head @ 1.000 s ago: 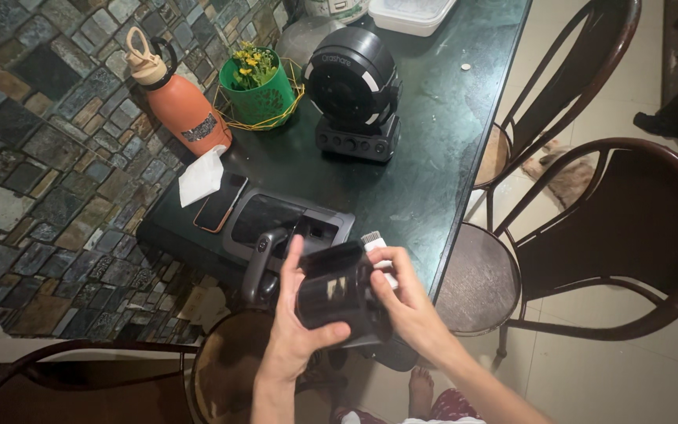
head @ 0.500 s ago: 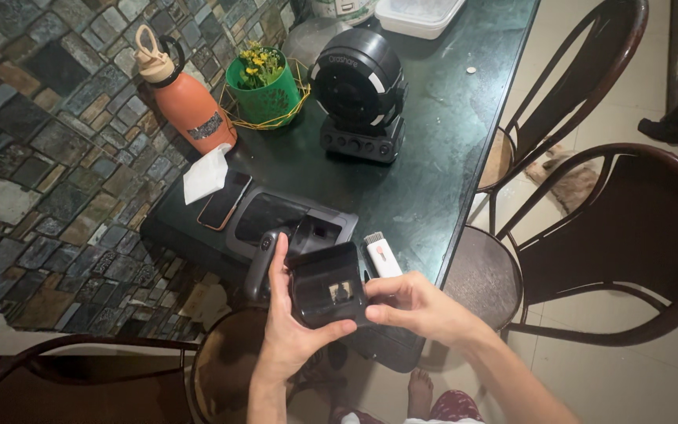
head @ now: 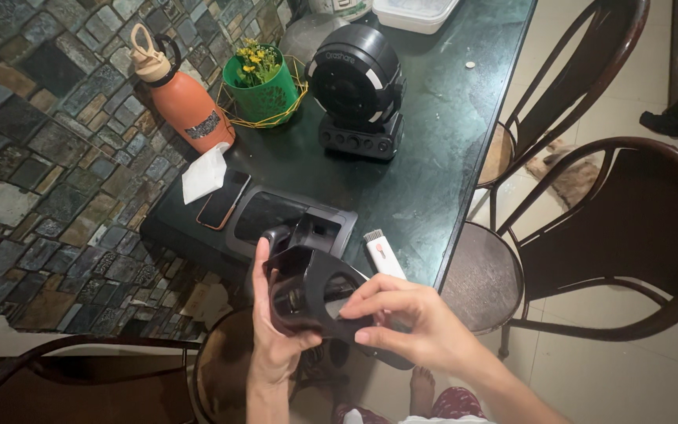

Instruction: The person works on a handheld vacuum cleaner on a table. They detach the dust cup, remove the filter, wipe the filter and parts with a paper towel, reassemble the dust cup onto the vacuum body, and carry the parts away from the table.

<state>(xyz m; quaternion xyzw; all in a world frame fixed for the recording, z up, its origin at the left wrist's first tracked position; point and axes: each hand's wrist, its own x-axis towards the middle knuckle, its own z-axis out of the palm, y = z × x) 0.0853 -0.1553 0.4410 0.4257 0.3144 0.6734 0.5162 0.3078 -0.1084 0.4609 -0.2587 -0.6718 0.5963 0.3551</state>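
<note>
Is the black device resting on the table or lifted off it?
Lifted: the left hand and right hand hold the black device in the air at the table edge.

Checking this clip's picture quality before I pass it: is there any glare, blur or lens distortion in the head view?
Head view: soft glare sheens the dark green tabletop; the left hand, right hand and the black rounded plastic device they hold look slightly soft; the brown curved-back chairs bow outward near the frame edge, suggesting wide-angle distortion.
</note>
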